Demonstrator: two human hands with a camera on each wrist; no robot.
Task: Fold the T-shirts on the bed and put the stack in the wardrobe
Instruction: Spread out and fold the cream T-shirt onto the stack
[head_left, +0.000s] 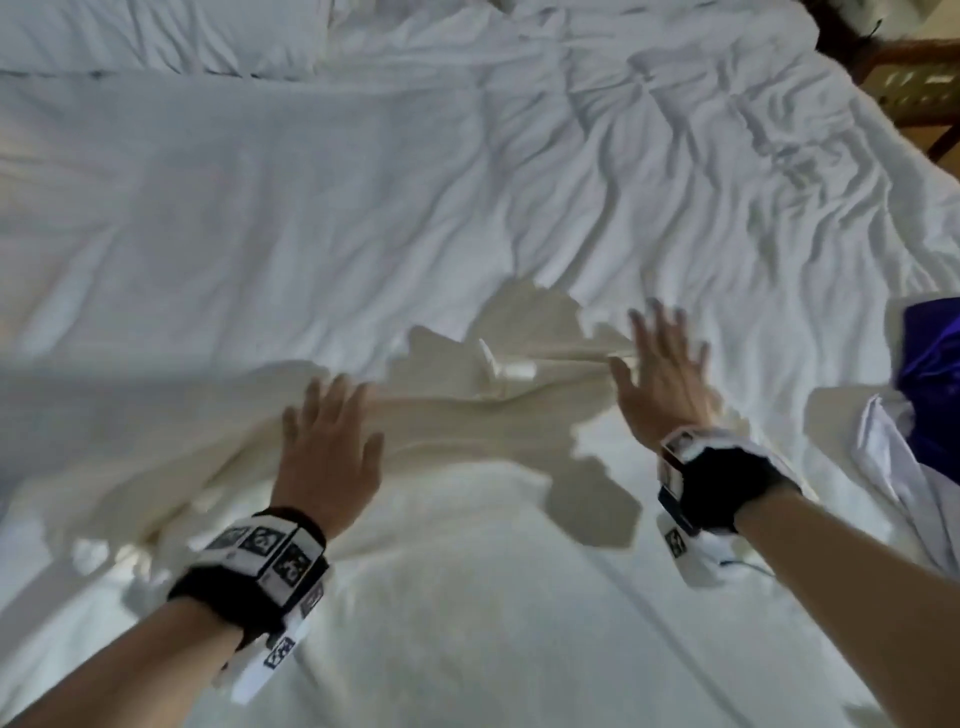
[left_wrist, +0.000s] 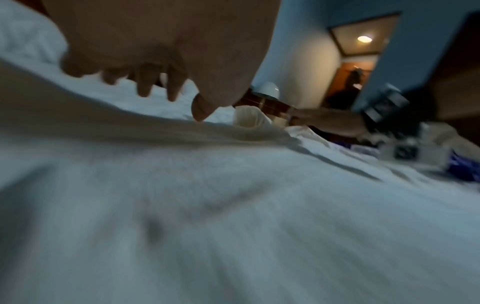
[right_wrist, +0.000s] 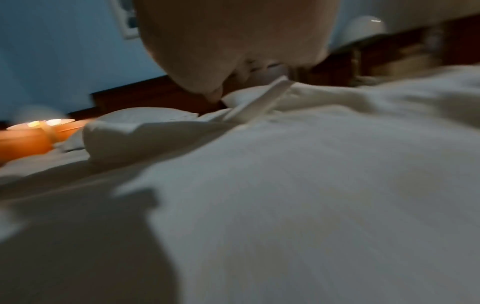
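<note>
A cream T-shirt (head_left: 467, 525) lies spread on the white bed sheet (head_left: 260, 208), its collar (head_left: 501, 366) pointing away from me. My left hand (head_left: 327, 431) rests flat on the shirt's left shoulder area, fingers straight. To the right of the collar, my right hand (head_left: 660, 374) lies flat with its fingers spread. Neither hand holds cloth. In the left wrist view my left hand's fingers (left_wrist: 145, 82) hover just over the shirt (left_wrist: 233, 205). In the right wrist view the palm (right_wrist: 233, 51) sits above the shirt (right_wrist: 311, 185) near the collar band (right_wrist: 259, 100).
A purple garment (head_left: 930, 364) and a crumpled white garment (head_left: 893, 467) lie at the bed's right edge. The rumpled duvet (head_left: 727, 156) covers the far right, and a pillow (head_left: 156, 31) is at the far left. Wooden furniture (head_left: 909, 78) stands beyond the bed's corner.
</note>
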